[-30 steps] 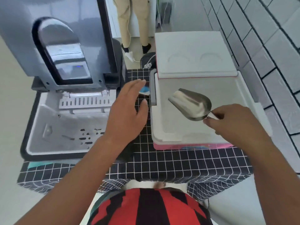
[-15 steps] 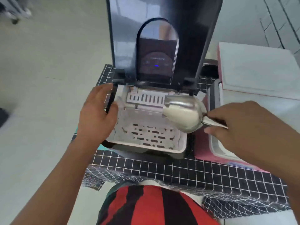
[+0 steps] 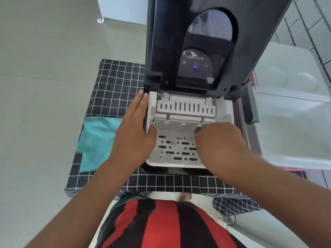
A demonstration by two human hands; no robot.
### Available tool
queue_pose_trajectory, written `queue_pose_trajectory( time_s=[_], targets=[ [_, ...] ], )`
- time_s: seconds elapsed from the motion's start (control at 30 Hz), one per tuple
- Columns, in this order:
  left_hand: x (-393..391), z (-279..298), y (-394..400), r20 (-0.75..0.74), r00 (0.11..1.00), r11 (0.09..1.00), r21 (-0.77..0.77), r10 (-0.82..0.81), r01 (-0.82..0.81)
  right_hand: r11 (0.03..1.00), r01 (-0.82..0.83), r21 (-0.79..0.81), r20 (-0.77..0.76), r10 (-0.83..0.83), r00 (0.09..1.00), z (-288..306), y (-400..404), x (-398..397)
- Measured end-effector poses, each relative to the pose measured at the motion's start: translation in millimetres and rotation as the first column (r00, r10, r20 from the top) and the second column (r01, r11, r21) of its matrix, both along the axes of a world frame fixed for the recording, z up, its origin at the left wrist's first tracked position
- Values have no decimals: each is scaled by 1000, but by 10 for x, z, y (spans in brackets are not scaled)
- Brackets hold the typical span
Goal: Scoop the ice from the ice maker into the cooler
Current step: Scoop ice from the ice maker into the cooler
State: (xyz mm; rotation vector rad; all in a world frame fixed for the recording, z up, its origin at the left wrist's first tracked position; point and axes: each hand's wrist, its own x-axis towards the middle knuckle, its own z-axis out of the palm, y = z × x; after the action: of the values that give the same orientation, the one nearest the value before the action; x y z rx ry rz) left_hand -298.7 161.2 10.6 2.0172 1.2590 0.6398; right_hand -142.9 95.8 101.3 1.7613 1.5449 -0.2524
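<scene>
The black ice maker stands in the middle of the table with its lid raised. Its white slotted basket lies open below. My left hand rests flat on the basket's left rim, fingers together, holding nothing. My right hand is down inside the basket on the right, closed on the metal scoop, of which only a small grey bit of the handle shows; the bowl is blurred or hidden. The white foam cooler sits to the right, its lid propped behind. Ice is not clearly visible.
A black cloth with a white grid covers the table. A teal towel lies at its left edge. A grey handle hangs between ice maker and cooler. Pale floor lies left, tiled wall right.
The view swung left from the cooler to the ice maker. My right hand carried the scoop from over the cooler down into the basket. My left hand moved to the basket's left rim.
</scene>
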Motion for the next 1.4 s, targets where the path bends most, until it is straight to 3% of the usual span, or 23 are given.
queue_pose_trajectory(
  time_s=[0.1,0.47,0.6,0.8,0.9,1.03,1.4],
  targets=[
    [-13,-18,1,33,999,1000,-12,-17,17,999,36,-26,-30,-37,999,-173,87,-93],
    [-40,-56,23,120,992,998,-33,-40,44,984,-63,167,-212,99,972,-171,-37,-188],
    [-34,-71,26,135,990,998,-41,-32,37,975,32,222,-251,26,968,-159,-8,-90],
    [-42,-74,16,161,987,999,-36,-20,26,957,37,286,-133,1,991,-86,-58,275],
    [-40,-89,21,165,986,999,-37,-15,22,977,-39,210,-18,44,999,-43,-40,245],
    [-34,-94,20,163,987,1000,-25,-12,16,994,-43,100,-10,44,999,-141,66,317],
    [-26,-112,20,153,988,1000,-17,-2,4,999,4,47,-257,8,966,-411,61,377]
  ],
)
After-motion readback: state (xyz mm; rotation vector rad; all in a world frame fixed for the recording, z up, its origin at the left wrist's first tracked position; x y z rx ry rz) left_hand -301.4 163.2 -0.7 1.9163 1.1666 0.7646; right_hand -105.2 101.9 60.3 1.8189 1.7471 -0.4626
